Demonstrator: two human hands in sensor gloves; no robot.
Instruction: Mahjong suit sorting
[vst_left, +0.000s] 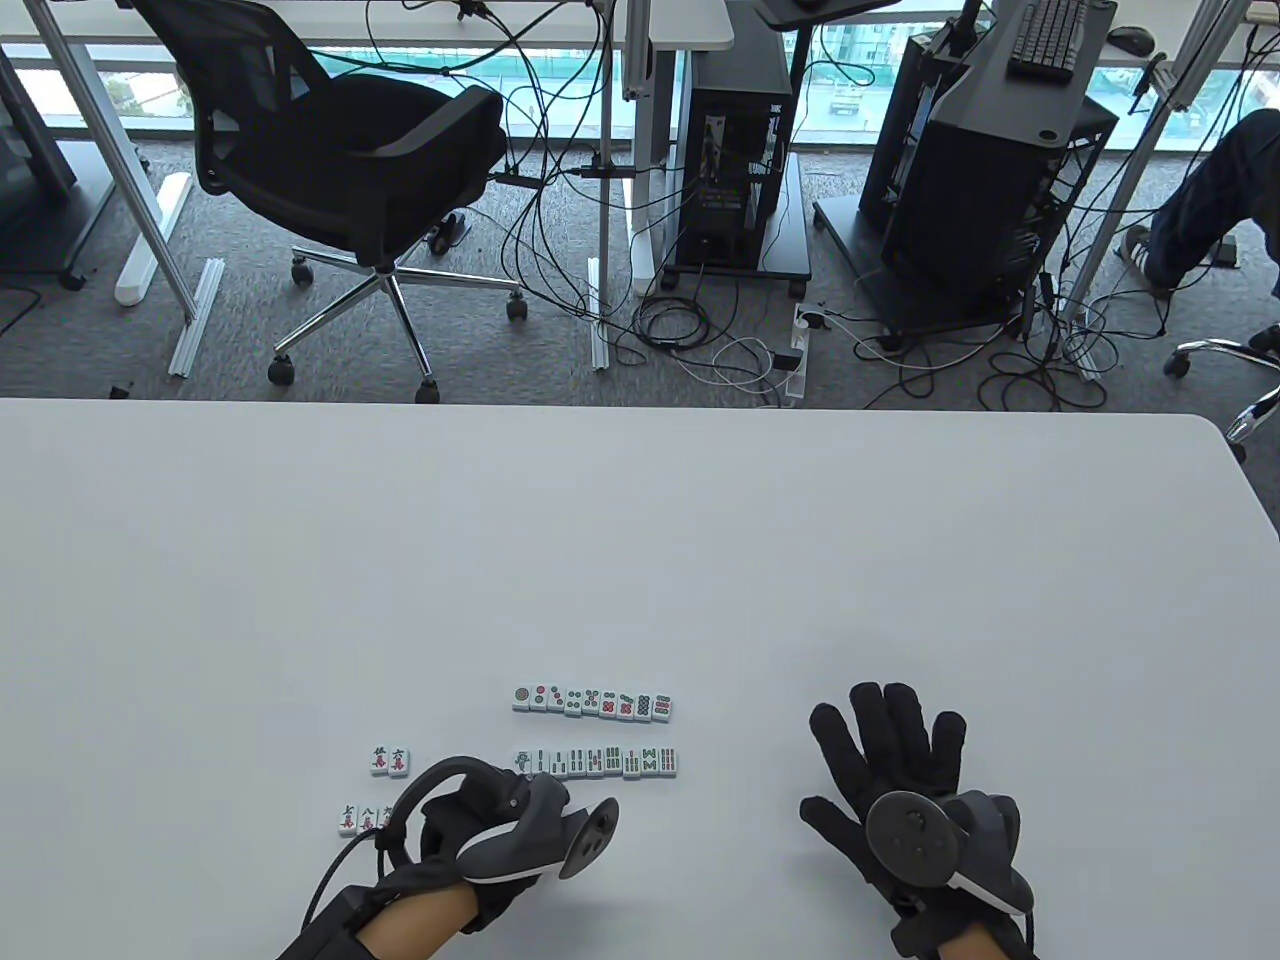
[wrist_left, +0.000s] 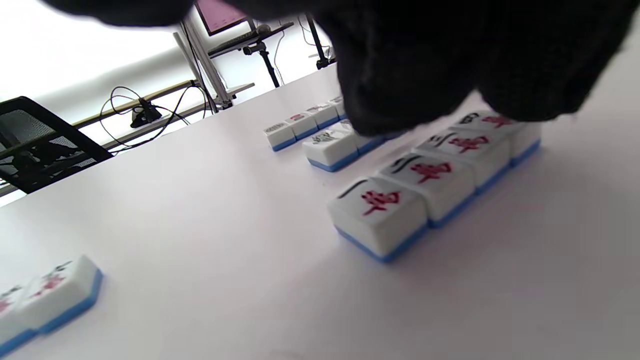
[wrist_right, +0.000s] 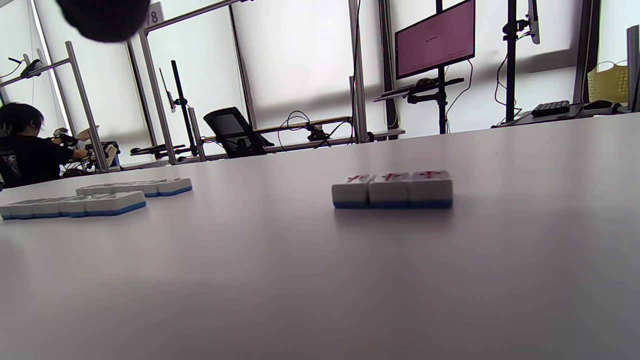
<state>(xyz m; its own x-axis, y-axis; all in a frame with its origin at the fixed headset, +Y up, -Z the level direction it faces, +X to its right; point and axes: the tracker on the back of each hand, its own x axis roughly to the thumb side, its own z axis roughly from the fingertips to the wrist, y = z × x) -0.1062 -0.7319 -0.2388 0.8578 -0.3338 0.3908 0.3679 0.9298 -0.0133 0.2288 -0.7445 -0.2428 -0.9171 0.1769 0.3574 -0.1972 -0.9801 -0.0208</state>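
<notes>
Two sorted rows lie mid-table: dot tiles (vst_left: 590, 705) behind, bamboo tiles (vst_left: 597, 762) in front. To their left are two character tiles (vst_left: 388, 761) and a short group of character tiles (vst_left: 355, 820). My left hand (vst_left: 470, 840) is beside that group, its fingers hidden under the tracker. In the left wrist view a row of red character tiles (wrist_left: 430, 170) runs away from the camera. My gloved fingertips (wrist_left: 400, 75) come down on either side of the far-end tile (wrist_left: 500, 122). My right hand (vst_left: 890, 760) lies flat on the table with fingers spread, holding nothing.
Two more character tiles (wrist_left: 55, 295) lie apart at the lower left of the left wrist view. The right wrist view shows three character tiles (wrist_right: 392, 189) and both long rows (wrist_right: 75, 205). Beyond the table's far edge (vst_left: 640, 408) stand an office chair (vst_left: 340, 170) and computer carts.
</notes>
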